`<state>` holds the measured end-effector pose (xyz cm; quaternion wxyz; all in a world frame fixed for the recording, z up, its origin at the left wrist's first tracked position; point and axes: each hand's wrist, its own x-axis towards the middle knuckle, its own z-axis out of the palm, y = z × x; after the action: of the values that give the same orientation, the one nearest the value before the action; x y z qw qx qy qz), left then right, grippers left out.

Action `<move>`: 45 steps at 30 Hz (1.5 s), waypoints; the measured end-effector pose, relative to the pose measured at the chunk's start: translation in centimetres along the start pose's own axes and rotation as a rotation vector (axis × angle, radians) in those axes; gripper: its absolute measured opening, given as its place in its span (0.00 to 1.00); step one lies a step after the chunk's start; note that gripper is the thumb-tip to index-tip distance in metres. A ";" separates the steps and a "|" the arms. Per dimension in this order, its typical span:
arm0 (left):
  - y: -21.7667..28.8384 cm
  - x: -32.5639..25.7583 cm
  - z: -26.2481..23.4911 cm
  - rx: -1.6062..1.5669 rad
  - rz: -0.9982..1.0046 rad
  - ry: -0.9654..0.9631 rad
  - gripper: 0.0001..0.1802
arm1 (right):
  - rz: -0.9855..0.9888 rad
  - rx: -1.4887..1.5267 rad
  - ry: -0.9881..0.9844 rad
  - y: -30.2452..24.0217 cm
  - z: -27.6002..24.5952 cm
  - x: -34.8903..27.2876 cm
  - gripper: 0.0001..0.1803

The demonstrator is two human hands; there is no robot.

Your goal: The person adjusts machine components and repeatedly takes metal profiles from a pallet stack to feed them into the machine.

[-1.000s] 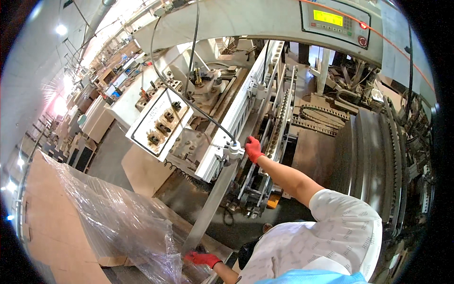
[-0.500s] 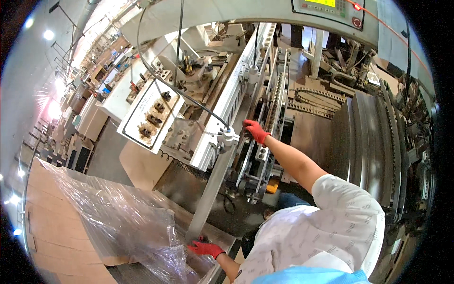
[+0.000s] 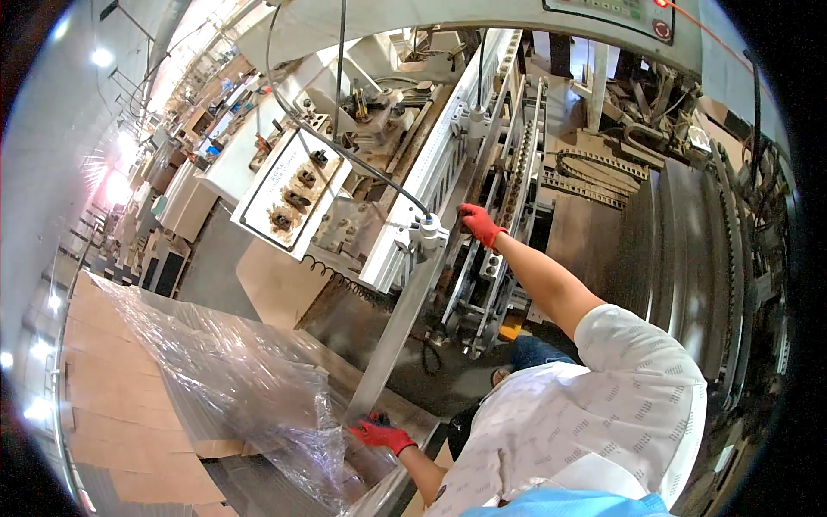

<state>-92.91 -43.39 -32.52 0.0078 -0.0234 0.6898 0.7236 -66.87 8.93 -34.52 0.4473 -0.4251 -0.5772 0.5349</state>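
A long, narrow grey board (image 3: 392,345) runs slantwise from the lower middle up along a white slotted machine rail (image 3: 422,188). My left hand (image 3: 379,432), in a red glove with dark fingertips, closes on the board's near end. Farther up, my right hand (image 3: 481,226), also red-gloved, has its fingers curled at the board's right edge, beside the conveyor track; the fingertips are partly hidden. Between the hands, a white clamp-like fitting (image 3: 426,234) with a black hose sits over the board.
A white panel with dark knobs (image 3: 293,194) hangs left of the rail. Stacked boards (image 3: 129,370) partly under clear plastic film (image 3: 258,388) lie at lower left. On the right are dark stacked panels (image 3: 680,250) and a cable chain (image 3: 594,177). A control panel (image 3: 612,15) is above.
The whole view has shifted slightly, so the machine appears a little farther right and higher. Both hands stay at nearly the same places on the board.
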 end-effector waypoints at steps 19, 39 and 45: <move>5.4 2.3 3.6 1.526 0.729 -0.467 0.33 | -0.561 -0.569 0.111 -5.5 -0.5 -16.9 0.10; 4.5 2.0 3.9 1.540 0.786 -0.362 0.31 | -0.587 -0.609 0.108 -5.0 -0.1 -16.9 0.11; 4.9 1.9 4.2 1.561 0.805 -0.352 0.33 | -0.554 -0.620 0.119 -5.4 -0.1 -17.0 0.11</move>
<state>-95.15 -39.52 -27.51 -0.1273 0.3436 0.9304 -0.0107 -62.79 -7.92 -30.22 0.4576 -0.3984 -0.7765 0.1698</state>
